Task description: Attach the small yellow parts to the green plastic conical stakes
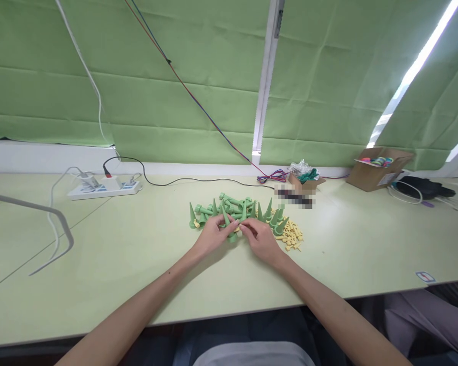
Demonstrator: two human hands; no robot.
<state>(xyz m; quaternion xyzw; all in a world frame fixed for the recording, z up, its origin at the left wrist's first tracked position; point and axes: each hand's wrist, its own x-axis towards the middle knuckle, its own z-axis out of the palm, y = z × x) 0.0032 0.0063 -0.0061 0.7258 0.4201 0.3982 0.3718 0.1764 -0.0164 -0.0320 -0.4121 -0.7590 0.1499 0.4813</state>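
Note:
My left hand [212,235] is closed on a green cone-shaped plastic spike [232,237], its tip pointing up and away from me. My right hand [262,239] meets it from the other side, thumb and finger pinched on a small yellow plastic piece [237,229] against the spike; the fingers partly cover the piece. Behind both hands lies a heap of similar green plastic spikes [232,202], some upright, others on their sides. Beside my right hand small yellow pieces [292,235] are scattered in a pile. One upright spike [192,216] at the left has a yellow piece at its base.
A white power strip [105,189] with plugs sits at the back left, and a black cable runs from it. Further right are a small open carton [305,183] and a larger cardboard box [377,170]. A bent grey bar [63,221] stands at left. Another person's leg shows lower right.

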